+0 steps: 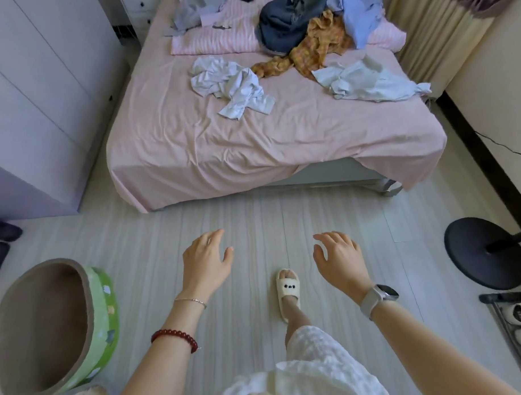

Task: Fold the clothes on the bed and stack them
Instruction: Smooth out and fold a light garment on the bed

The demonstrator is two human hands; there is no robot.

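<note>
Reaching forward over pale plank floor: left hand (206, 258) and right hand (338, 258), fingers spread, holding nothing. Lying crumpled toward far edge of pink-sheeted bed (251, 144): unfolded mixed-colour clothes (295, 33), not yet stacked.

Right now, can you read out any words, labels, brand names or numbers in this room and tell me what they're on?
No readable text anywhere in this view.
Watch on the right wrist: its face is dark, nothing legible.
Slipper: three dark dots, not letters.
Green round bin: small pictures only, no words.
Clothes on the bed: no visible labels or prints with text.
</note>
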